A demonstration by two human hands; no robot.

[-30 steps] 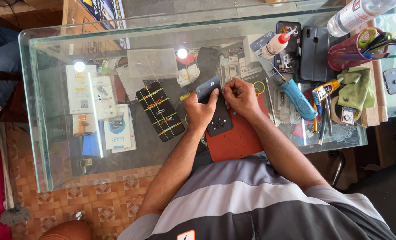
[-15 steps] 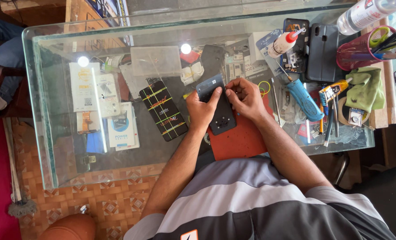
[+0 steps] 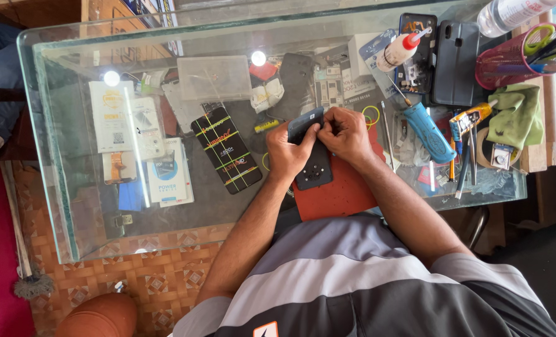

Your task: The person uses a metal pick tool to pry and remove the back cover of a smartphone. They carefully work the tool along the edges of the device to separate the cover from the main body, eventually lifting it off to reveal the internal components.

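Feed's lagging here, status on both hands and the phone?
Left hand, right hand both gripping dark flat phone. Phone over red mat. Blue-handled screwdriver lying close right.

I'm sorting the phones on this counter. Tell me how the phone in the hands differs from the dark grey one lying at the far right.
The held phone is gripped at its top end by the left hand and right hand; the grey phone lies untouched. The held phone rests on a red mat; the grey phone lies on bare glass. The held phone is tilted and nearer to the person; the grey phone stands almost straight. Both are dark and lie back up.
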